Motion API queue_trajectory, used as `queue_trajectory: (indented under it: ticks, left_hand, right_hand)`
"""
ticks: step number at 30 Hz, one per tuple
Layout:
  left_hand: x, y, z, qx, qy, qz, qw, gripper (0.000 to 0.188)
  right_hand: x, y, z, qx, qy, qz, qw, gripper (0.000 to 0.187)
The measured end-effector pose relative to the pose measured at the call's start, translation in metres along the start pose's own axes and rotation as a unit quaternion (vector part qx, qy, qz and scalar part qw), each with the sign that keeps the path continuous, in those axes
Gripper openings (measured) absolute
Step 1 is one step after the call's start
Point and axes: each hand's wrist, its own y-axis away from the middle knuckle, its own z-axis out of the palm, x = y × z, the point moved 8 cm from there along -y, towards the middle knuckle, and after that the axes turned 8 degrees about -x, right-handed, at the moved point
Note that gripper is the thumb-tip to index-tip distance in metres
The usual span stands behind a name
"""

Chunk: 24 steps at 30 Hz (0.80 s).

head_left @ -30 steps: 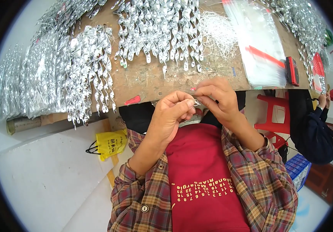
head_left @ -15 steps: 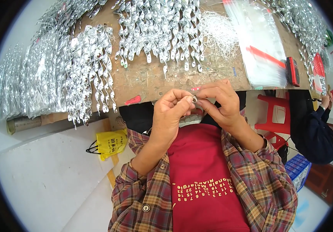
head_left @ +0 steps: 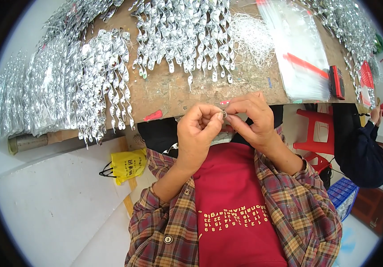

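In front of my chest, at the table's front edge, my two hands meet fingertip to fingertip. My left hand (head_left: 196,131) pinches a small metal ring (head_left: 225,115) between thumb and forefinger. On the ring's other side, my right hand (head_left: 254,118) has its thumb and forefinger closed on it. Whether the ring has a gap, or anything is threaded on it, is too small to tell. A shiny silver bit (head_left: 172,148) shows beside my left wrist; most of it is hidden.
Twisted silver spiral strips (head_left: 184,38) lie in rows on the worn wooden table (head_left: 164,95). Bagged strips (head_left: 44,89) are at left. Beyond my right hand are a white string tangle (head_left: 253,40), clear plastic bags (head_left: 305,58) and a red-black device (head_left: 336,82). A person (head_left: 362,151) sits at right.
My left hand has shifted and turned slightly, and the ring between my fingertips sits at a different angle. A silver bit now shows by my left wrist.
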Motion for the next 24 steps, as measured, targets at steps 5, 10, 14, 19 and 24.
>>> queue_trajectory:
  ticks: [5, 10, 14, 19, 24]
  left_hand:
    - [0.0, 0.001, -0.002, -0.002, -0.11, 0.046, 0.993, 0.008]
    - [0.001, 0.002, 0.0, -0.006, -0.089, 0.033, 0.995, 0.01]
    - [0.002, 0.004, -0.003, 0.0, -0.08, 0.009, 0.997, 0.01]
    - [0.004, 0.005, -0.008, 0.012, -0.082, 0.012, 0.996, 0.01]
    - [0.004, 0.006, -0.011, 0.014, -0.083, 0.008, 0.996, 0.012]
  right_hand:
    - [-0.003, -0.001, -0.001, 0.006, 0.026, -0.016, 1.0, 0.016]
    - [0.0, 0.001, -0.004, 0.018, -0.002, 0.012, 1.0, 0.016]
    - [0.004, 0.001, -0.005, 0.006, -0.013, 0.027, 1.0, 0.013]
    - [0.02, 0.004, -0.013, 0.022, -0.084, 0.078, 0.993, 0.009]
    - [0.023, 0.003, -0.017, 0.028, -0.088, 0.084, 0.992, 0.009]
